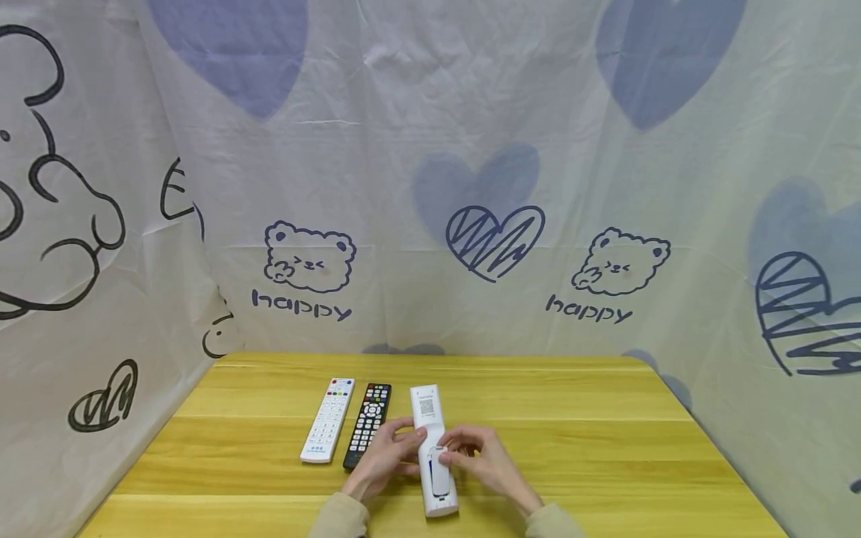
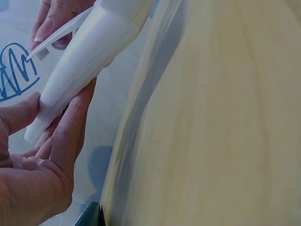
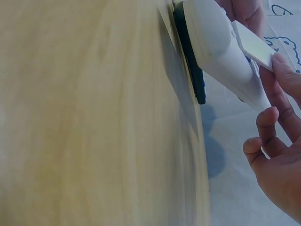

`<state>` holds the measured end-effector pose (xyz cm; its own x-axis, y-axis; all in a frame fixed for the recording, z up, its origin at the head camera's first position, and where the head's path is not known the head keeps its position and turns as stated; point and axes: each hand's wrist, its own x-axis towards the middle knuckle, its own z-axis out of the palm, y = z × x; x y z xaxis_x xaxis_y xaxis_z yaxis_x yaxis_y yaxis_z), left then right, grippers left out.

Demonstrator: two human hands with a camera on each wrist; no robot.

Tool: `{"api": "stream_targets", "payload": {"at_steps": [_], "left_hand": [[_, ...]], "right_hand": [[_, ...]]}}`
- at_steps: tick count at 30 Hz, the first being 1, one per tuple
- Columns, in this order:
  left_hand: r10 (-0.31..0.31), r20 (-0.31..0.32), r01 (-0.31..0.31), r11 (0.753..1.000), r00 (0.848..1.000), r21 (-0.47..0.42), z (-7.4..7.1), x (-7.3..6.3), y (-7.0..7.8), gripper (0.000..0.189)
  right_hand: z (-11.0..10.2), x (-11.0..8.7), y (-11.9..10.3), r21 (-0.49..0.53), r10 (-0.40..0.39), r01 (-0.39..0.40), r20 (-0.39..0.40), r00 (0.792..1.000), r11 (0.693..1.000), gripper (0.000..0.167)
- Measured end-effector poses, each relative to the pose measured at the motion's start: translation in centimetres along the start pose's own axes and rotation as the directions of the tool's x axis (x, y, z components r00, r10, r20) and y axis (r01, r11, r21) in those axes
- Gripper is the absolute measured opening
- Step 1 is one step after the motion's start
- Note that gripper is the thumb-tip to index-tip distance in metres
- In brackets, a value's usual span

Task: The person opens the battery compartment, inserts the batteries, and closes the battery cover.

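Observation:
A white remote control (image 1: 433, 433) is turned back side up in the head view, with a label near its far end. My left hand (image 1: 386, 454) grips it along the left side, thumb on top and fingers beneath, as the left wrist view also shows. My right hand (image 1: 486, 459) pinches the white battery cover (image 1: 440, 472) between thumb and fingers. In the right wrist view the cover (image 3: 254, 44) stands tilted up at an angle from the remote's back, one end close against it. The inside of the battery compartment is mostly hidden by the cover.
To the left on the wooden table (image 1: 605, 433) lie another white remote (image 1: 327, 421) and a black remote (image 1: 371, 411), both button side up. The black one is partly behind my left hand. A printed cloth (image 1: 417, 112) hangs behind the table and along its sides.

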<state>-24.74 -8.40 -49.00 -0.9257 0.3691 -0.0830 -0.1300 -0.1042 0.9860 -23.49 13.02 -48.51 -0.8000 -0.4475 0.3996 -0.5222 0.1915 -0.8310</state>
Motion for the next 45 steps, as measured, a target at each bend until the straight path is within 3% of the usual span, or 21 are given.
{"api": "stream_targets", "payload": {"at_steps": [22,29,38,45], "left_hand": [[-0.003,0.004,0.003,1.000,1.000,-0.001,0.18,-0.12,0.03,0.056],[0.001,0.010,-0.001,1.000,1.000,-0.004,0.13,-0.10,-0.05,0.057],[0.009,0.022,-0.009,1.000,1.000,-0.009,0.13,-0.08,-0.09,0.057],[0.025,0.037,-0.024,0.999,0.999,-0.025,0.35,-0.08,-0.05,0.055]], "right_hand": [[-0.09,-0.04,-0.36,-0.018,0.100,-0.100,0.029,0.995,0.995,0.019],[-0.03,-0.10,-0.27,-0.027,0.091,-0.090,0.036,0.995,0.996,0.018],[0.13,-0.21,-0.34,-0.113,0.031,-0.031,0.000,1.000,0.993,0.013],[0.43,-0.11,-0.39,-0.126,0.068,-0.073,-0.040,0.997,0.989,0.012]]}}
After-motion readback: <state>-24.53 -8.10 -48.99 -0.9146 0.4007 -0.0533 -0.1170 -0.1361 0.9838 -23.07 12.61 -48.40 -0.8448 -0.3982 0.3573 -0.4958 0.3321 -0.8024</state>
